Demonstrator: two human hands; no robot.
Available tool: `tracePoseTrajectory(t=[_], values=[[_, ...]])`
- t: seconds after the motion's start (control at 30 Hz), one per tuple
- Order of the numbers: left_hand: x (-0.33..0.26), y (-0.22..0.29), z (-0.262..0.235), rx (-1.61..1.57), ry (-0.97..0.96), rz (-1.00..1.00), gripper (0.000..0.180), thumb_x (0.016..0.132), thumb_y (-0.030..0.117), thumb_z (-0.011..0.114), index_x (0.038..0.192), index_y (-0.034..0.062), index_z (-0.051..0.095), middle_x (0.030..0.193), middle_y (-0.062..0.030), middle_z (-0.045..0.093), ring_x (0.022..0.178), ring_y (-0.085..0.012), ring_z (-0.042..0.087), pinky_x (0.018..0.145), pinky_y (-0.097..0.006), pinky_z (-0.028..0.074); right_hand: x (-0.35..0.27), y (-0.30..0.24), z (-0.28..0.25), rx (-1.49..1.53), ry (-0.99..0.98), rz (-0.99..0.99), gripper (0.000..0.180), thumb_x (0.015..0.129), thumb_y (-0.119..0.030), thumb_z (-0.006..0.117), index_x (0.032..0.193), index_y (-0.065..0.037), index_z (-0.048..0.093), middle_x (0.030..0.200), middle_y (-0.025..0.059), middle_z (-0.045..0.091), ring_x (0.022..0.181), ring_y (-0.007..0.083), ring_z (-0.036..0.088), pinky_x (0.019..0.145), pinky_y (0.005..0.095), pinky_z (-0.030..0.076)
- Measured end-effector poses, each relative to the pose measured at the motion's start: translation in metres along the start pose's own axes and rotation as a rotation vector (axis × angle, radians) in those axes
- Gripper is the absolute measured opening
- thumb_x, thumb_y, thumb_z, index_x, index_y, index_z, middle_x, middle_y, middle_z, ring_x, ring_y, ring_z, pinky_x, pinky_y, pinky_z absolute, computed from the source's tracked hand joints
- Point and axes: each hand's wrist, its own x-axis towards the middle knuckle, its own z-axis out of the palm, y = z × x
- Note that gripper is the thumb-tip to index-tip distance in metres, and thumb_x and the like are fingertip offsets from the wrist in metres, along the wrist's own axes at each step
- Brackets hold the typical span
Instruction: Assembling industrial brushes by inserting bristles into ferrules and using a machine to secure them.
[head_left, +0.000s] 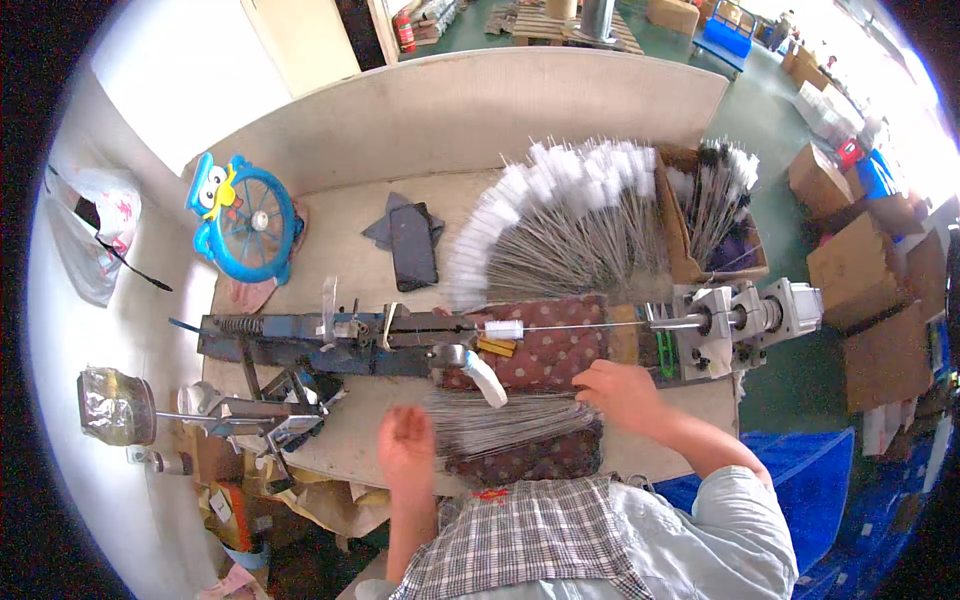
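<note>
The wires (505,420) by the hands are thin bare metal, dull grey, lying on a patterned cloth cushion (545,355) that looks soft and matt. The long machine (330,335) is painted blue metal, worn and scuffed. The bench top (340,245) is pale, matt board. The fan (245,220) is glossy blue plastic.

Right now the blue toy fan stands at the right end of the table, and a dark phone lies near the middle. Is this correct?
Not quite: the head view shows the blue toy fan at the left end of the table, not the right. The dark phone does lie near the middle.
</note>
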Motion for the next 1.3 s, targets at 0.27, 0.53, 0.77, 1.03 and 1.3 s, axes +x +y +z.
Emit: tracePoseTrajectory(t=[0.27,0.53,0.77,1.03,1.3], values=[[-0.048,-0.017,0.149,0.081,-0.255,-0.432,0.02,0.086,0.025,0.056,0.094,0.009,0.046,0.074,-0.0048,0.055,0.062,-0.0203,0.053,0.064,-0.036,0.047,-0.015,0.01,-0.022,-0.163,-0.167,-0.113,0.021,0.072,-0.006,0.056,0.093,-0.006,0.054,0.087,0.0108,0.054,0.077,0.0303,0.061,0.059,0.0389,0.052],[-0.056,0.06,0.102,-0.11,-0.357,-0.367,0.046,0.092,0.048,0.038,0.084,0.0073,0.058,0.06,-0.0023,0.052,0.047,-0.0123,0.045,0.052,-0.029,0.042,-0.028,0.014,-0.067,-0.306,-0.092,-0.083,0.02,0.072,-0.005,0.055,0.091,-0.004,0.051,0.086,0.0128,0.052,0.084,0.0304,0.058,0.065,0.0381,0.051],[-0.06,0.018,0.157,0.67,-1.051,-0.089,0.018,0.088,0.017,0.057,0.095,0.001,0.059,0.082,-0.0108,0.063,0.058,-0.0173,0.058,0.054,-0.029,0.048,-0.001,0.02,-0.147,-0.224,0.4,0.022,0.02,0.068,0.002,0.057,0.087,-0.003,0.06,0.085,0.0114,0.059,0.08,0.0292,0.058,0.068,0.0357,0.049],[-0.006,-0.087,0.218,1.912,-0.874,1.077,0.007,0.073,0.011,0.058,0.076,0.0111,0.052,0.08,-0.0043,0.053,0.07,-0.0219,0.064,0.055,-0.037,0.051,0.035,0.031,-0.097,0.016,0.32,-0.004,0.016,0.074,-0.004,0.055,0.086,-0.005,0.065,0.086,0.0109,0.064,0.079,0.03,0.061,0.069,0.0351,0.05],[0.047,-0.056,0.213,1.931,-0.668,1.326,0.029,0.072,0.018,0.065,0.1,0.0107,0.061,0.1,-0.0048,0.056,0.086,-0.0224,0.058,0.072,-0.037,0.048,0.057,0.021,-0.112,0.062,-0.016,-0.032,0.014,0.071,-0.025,0.067,0.075,-0.012,0.071,0.074,0.0047,0.066,0.072,0.0236,0.061,0.066,0.0347,0.048]])
